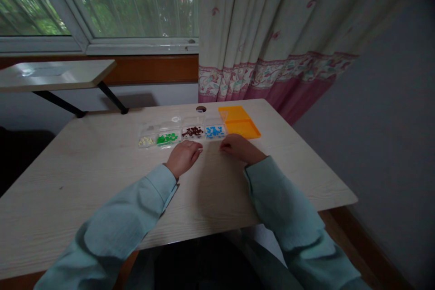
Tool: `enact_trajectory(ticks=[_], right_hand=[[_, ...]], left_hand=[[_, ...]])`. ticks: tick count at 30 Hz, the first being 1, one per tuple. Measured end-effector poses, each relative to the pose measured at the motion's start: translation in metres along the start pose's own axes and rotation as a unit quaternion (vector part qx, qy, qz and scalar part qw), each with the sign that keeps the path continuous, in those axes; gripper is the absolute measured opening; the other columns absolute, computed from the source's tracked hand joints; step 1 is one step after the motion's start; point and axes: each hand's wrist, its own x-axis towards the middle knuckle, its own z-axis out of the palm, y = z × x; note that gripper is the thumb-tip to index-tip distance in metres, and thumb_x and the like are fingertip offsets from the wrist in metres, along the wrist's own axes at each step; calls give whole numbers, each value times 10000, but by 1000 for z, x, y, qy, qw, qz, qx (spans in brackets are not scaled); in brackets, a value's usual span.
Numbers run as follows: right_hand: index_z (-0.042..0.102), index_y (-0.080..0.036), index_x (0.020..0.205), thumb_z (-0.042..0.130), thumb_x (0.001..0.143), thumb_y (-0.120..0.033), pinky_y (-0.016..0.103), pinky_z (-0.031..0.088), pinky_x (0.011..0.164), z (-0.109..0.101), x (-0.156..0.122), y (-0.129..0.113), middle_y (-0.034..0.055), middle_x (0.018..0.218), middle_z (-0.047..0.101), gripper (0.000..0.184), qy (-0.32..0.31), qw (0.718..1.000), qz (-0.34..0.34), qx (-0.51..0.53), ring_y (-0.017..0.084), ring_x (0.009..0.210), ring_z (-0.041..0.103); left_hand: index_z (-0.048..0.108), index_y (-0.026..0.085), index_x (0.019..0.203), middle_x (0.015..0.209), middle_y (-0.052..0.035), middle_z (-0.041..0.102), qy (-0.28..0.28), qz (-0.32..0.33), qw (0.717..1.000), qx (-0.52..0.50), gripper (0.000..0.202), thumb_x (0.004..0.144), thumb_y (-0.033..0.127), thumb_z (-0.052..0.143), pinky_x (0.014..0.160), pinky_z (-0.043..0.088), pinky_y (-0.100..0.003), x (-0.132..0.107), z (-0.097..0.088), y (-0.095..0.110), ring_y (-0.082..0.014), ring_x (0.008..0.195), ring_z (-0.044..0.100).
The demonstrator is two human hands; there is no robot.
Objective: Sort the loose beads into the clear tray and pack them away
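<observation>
the grip of the left hand (pixel 185 157) was drawn nearly together, a tiny pale speck showing at the fingertips; whether it was a held piece i cannot tell. the right hand (pixel 240 147) was curled, its grip hidden, so i cannot tell if it clamped anything. just beyond both, toward the desk's far edge, ran a row of clear plastic boxes (pixel 204 130); from the left edge rightward they held cream pieces (pixel 146 141), green pieces (pixel 167 138), dark brown pieces (pixel 192 132) and blue pieces (pixel 214 132). an orange tray (pixel 240 128) lay near the far right corner of the desk (pixel 299 176), close beyond the right hand. a raised shelf (pixel 64 74) stood by the far left corner, and a patterned curtain (pixel 254 22) hung past the far edge.
</observation>
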Motion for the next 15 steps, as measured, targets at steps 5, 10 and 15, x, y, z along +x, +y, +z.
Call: enact_trajectory(ticks=[5, 10, 15], right_hand=[[754, -138, 920, 558, 883, -216, 275, 429, 843, -9, -1, 33, 88, 937, 733, 215, 107, 993, 56, 3, 187, 908, 627], [758, -147, 947, 489, 912, -257, 328, 407, 864, -12, -2, 50, 114, 977, 728, 292, 193, 965, 167, -64, 223, 958, 605], [757, -197, 969, 458, 913, -286, 345, 394, 783, -10, -3, 50, 114, 999, 715, 317, 188, 950, 229, -102, 244, 955, 585]], left_hand=[[632, 189, 1127, 1026, -73, 700, 0, 4, 1000, -6, 286, 988, 318, 417, 900, 469, -356, 1, 1, -1, -219, 993, 607], [637, 194, 1123, 1016, -77, 693, 8, 5, 1000, -4, 277, 983, 309, 427, 889, 468, -359, -2, 3, 1, -217, 982, 601], [658, 202, 1085, 994, -88, 659, 73, -30, 996, 30, 254, 964, 298, 456, 861, 452, -368, 16, -13, -6, -235, 983, 567]])
